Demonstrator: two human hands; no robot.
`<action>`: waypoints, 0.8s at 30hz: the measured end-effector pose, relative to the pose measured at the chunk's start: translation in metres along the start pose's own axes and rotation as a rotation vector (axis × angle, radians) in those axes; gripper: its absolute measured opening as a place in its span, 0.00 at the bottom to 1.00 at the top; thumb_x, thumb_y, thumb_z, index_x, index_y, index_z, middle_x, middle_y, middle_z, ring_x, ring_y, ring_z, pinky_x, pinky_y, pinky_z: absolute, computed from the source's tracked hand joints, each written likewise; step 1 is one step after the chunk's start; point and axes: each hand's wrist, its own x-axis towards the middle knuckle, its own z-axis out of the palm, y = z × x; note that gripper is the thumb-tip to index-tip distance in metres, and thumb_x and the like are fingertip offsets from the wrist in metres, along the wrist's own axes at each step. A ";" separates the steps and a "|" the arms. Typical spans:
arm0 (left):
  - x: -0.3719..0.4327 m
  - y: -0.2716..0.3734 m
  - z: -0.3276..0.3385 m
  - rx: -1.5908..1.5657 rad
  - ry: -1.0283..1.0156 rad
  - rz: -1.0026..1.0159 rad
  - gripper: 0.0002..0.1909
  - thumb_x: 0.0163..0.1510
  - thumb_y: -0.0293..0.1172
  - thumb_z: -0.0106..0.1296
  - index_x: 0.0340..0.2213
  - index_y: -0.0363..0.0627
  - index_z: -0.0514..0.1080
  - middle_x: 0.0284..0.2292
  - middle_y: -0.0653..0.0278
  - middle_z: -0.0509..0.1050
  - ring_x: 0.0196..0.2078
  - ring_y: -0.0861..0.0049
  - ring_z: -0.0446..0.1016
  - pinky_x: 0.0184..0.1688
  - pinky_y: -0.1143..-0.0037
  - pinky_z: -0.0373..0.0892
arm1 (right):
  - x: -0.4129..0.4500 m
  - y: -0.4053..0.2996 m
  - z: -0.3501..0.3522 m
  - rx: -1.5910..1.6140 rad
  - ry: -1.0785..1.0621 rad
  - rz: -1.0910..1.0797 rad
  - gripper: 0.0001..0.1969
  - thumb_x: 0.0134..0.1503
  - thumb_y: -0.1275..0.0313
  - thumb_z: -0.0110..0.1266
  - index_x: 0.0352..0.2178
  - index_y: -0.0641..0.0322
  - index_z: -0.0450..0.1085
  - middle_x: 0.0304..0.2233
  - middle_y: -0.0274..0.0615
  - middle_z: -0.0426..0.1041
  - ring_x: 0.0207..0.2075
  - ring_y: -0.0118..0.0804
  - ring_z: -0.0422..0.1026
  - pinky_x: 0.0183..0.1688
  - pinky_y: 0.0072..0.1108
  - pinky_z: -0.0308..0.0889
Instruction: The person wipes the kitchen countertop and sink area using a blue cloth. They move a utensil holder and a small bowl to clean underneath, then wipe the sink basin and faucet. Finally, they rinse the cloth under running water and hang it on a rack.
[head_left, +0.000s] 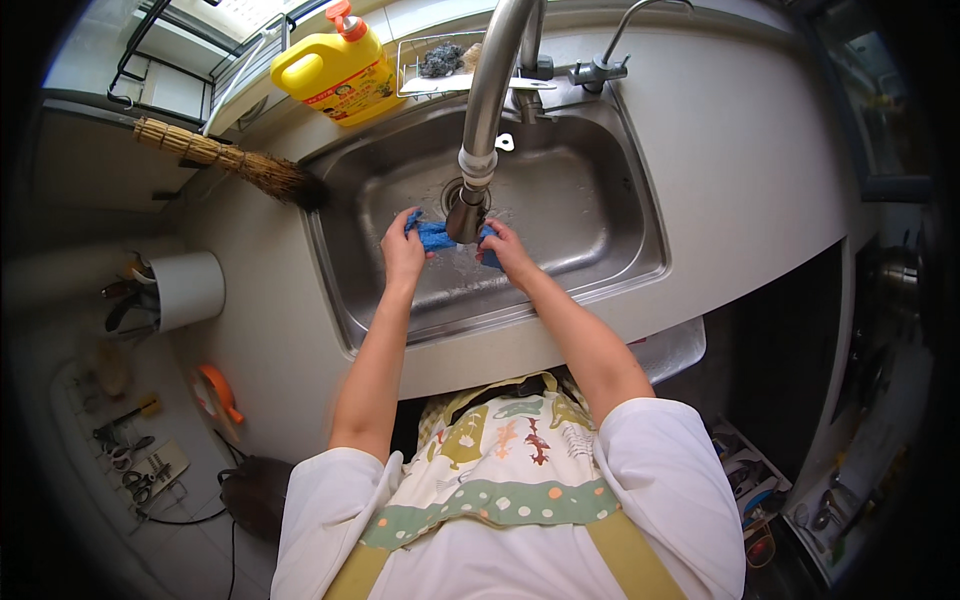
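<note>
A blue cloth (436, 235) is stretched between my two hands, below the spout of a steel faucet (480, 142). My left hand (403, 244) grips its left end, thumb and fingers closed on the fabric. At the other end my right hand (507, 252) pinches a bunched part of the same cloth. The faucet head hides the middle of the cloth, and a little water shows just under it. Both hands are over the stainless steel sink (592, 169), in front of its drain (453, 193). Wet streaks mark the basin floor.
A yellow detergent jug (341, 71) and a wire rack (409, 82) with a steel wool scrubber (442, 60) stand behind the sink. A straw brush (232, 161) reaches over its left rim. On the left counter are a white utensil holder (192, 291) and an orange tape roll (216, 390).
</note>
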 end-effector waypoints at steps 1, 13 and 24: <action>-0.002 -0.019 0.010 -0.181 -0.081 -0.123 0.11 0.56 0.23 0.43 0.40 0.43 0.71 0.25 0.69 0.70 0.19 0.86 0.65 0.16 0.84 0.61 | -0.001 -0.015 0.016 0.331 0.091 0.028 0.19 0.47 0.68 0.49 0.43 0.56 0.65 0.32 0.37 0.70 0.32 0.31 0.70 0.31 0.25 0.68; -0.042 0.017 0.072 0.124 0.138 0.246 0.17 0.47 0.38 0.58 0.34 0.39 0.69 0.33 0.46 0.73 0.36 0.49 0.73 0.37 0.62 0.68 | 0.025 -0.024 0.042 0.685 0.123 0.342 0.17 0.59 0.54 0.45 0.36 0.57 0.68 0.30 0.41 0.73 0.27 0.34 0.72 0.31 0.24 0.69; -0.038 0.001 0.082 0.345 0.142 0.498 0.13 0.49 0.33 0.54 0.34 0.42 0.65 0.34 0.48 0.71 0.34 0.47 0.72 0.34 0.59 0.68 | 0.008 -0.049 0.049 0.499 0.381 0.424 0.16 0.58 0.59 0.48 0.32 0.63 0.72 0.27 0.34 0.73 0.25 0.26 0.68 0.28 0.21 0.63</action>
